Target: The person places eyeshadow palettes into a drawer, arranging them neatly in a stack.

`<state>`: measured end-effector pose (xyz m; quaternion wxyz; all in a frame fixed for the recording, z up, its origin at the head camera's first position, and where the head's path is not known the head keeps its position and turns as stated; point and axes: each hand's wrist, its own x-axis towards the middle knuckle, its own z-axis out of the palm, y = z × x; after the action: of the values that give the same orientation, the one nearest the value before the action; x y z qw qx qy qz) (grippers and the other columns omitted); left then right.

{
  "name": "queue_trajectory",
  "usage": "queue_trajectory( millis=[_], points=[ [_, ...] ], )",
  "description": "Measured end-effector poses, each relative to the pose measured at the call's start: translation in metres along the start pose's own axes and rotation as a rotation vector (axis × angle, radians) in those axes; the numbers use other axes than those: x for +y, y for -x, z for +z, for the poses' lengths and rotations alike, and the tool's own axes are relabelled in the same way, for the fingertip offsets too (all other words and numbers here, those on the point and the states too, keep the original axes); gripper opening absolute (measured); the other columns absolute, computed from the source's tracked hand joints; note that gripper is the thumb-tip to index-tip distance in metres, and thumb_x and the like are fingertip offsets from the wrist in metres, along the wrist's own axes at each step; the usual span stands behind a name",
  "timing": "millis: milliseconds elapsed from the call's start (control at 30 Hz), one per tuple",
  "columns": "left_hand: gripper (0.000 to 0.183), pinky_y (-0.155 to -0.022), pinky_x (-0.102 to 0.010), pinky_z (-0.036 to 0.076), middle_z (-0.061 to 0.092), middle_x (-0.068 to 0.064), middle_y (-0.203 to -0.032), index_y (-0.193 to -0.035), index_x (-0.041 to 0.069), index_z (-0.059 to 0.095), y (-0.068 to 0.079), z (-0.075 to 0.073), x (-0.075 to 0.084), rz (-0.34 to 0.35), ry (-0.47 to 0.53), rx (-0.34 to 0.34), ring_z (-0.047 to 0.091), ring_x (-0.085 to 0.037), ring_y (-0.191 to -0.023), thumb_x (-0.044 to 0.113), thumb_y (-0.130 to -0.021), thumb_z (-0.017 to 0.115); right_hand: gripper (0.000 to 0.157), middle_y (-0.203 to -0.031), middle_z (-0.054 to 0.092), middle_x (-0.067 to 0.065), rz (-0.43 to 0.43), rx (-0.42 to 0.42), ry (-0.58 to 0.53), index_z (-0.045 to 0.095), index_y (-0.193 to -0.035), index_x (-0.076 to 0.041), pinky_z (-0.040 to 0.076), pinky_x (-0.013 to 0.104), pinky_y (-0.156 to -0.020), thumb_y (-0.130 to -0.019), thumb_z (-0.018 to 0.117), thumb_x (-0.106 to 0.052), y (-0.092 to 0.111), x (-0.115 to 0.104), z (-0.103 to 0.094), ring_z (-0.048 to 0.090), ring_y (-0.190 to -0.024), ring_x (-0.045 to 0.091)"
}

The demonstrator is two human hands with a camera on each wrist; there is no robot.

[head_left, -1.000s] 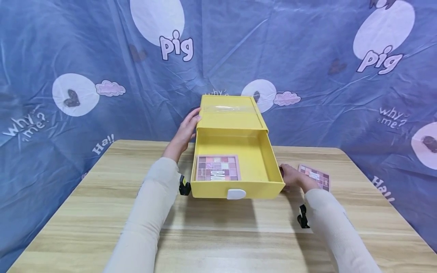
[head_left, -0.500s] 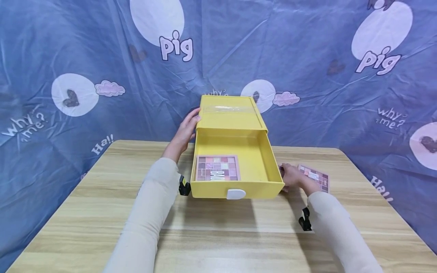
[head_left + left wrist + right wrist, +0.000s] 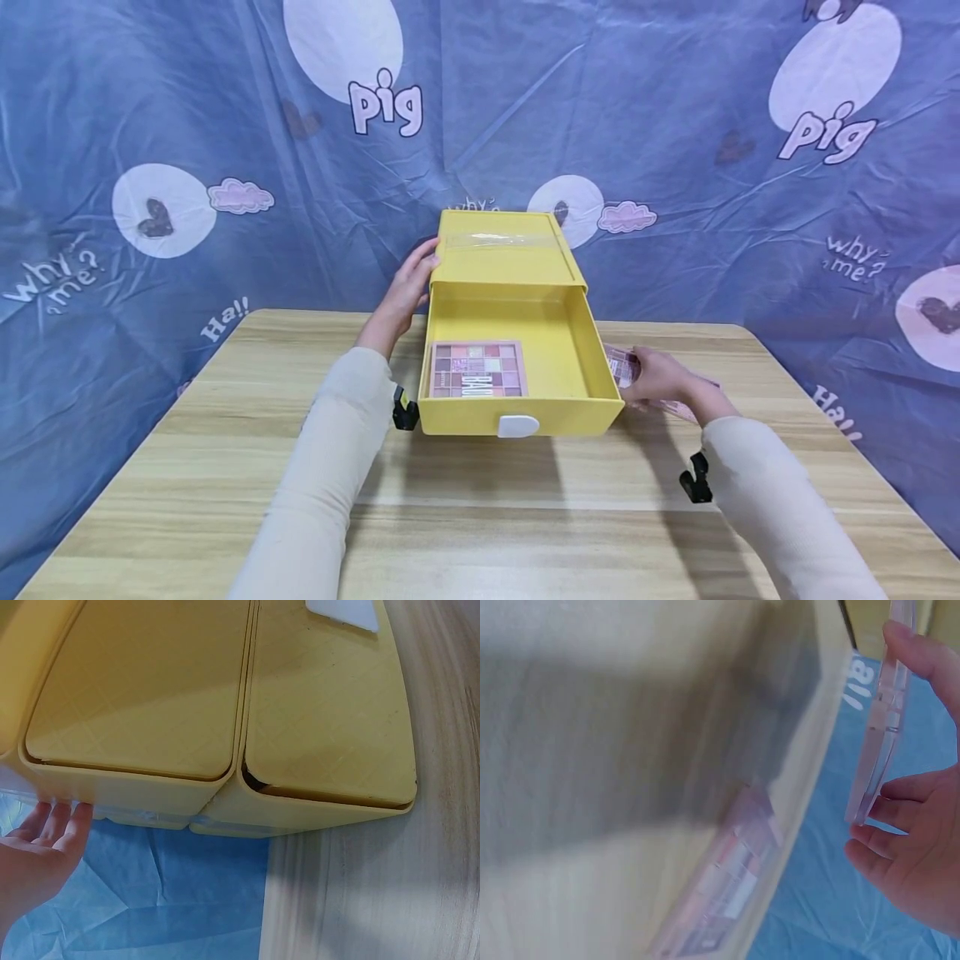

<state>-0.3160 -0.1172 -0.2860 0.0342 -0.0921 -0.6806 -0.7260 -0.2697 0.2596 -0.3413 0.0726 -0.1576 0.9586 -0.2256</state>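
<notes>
A yellow drawer unit (image 3: 498,250) stands on the table with its top drawer (image 3: 517,417) pulled out. Inside that drawer, at the front left, lies an eyeshadow palette (image 3: 477,371). My left hand (image 3: 405,287) rests against the unit's left side, its fingertips (image 3: 73,825) touching the wall. Right of the drawer, my right hand (image 3: 663,379) grips a second eyeshadow palette (image 3: 881,727) by its edges, between thumb and fingers. The palette is raised above the table and seen edge-on in the right wrist view. A third palette (image 3: 731,881) lies on the table below, partly covered by the hand in the head view.
The wooden table (image 3: 480,517) extends in front and to both sides. A blue printed cloth (image 3: 495,108) hangs behind it. White handles (image 3: 518,427) stick out from the drawer fronts. Clear tape (image 3: 498,239) runs across the unit's top.
My right hand has lifted a palette from beside the drawer and shifted slightly to the right, now covering more of the palette on the table. The left hand stays put.
</notes>
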Motion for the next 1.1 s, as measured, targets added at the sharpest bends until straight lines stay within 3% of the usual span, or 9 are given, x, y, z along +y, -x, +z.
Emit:
queue_trajectory(
  millis=[167, 400, 867, 1100],
  points=[
    [0.048, -0.090, -0.049, 0.024, 0.035, 0.000, -0.132, -0.131, 0.025, 0.036, 0.000, 0.001, 0.000, -0.001, 0.005, -0.006, 0.032, -0.017, -0.117, 0.032, -0.085, 0.045, 0.056, -0.072, 0.051, 0.010, 0.028, -0.012, -0.012, 0.043, -0.093, 0.005, 0.042, 0.033, -0.058, -0.056, 0.074, -0.025, 0.007, -0.003, -0.016, 0.049, -0.061, 0.020],
    [0.048, -0.090, -0.050, 0.024, 0.034, 0.000, -0.133, -0.132, 0.024, 0.036, 0.000, 0.002, 0.000, 0.001, 0.004, -0.009, 0.031, -0.018, -0.118, 0.032, -0.085, 0.045, 0.075, -0.081, 0.052, 0.014, 0.041, 0.006, 0.041, 0.040, -0.104, 0.012, 0.041, 0.036, -0.066, -0.058, 0.075, -0.036, 0.014, -0.007, -0.033, 0.048, -0.072, 0.024],
    [0.048, -0.091, -0.049, 0.023, 0.036, -0.002, -0.132, -0.132, 0.023, 0.036, 0.000, 0.000, 0.000, 0.000, 0.005, -0.010, 0.032, -0.015, -0.117, 0.031, -0.086, 0.045, 0.059, -0.072, 0.048, 0.008, 0.031, 0.072, 0.110, 0.044, -0.085, 0.001, 0.037, 0.032, -0.057, -0.059, 0.074, -0.043, 0.021, -0.020, -0.069, 0.044, -0.064, 0.020],
    [0.048, -0.091, -0.049, 0.023, 0.035, -0.003, -0.132, -0.132, 0.023, 0.035, 0.002, 0.000, 0.002, 0.003, 0.001, -0.010, 0.032, -0.016, -0.117, 0.031, -0.085, 0.045, 0.063, -0.073, 0.048, 0.007, 0.019, 0.101, 0.200, 0.045, -0.087, -0.001, 0.035, 0.033, -0.058, -0.058, 0.072, -0.049, 0.024, -0.036, -0.086, 0.045, -0.066, 0.021]
  ],
)
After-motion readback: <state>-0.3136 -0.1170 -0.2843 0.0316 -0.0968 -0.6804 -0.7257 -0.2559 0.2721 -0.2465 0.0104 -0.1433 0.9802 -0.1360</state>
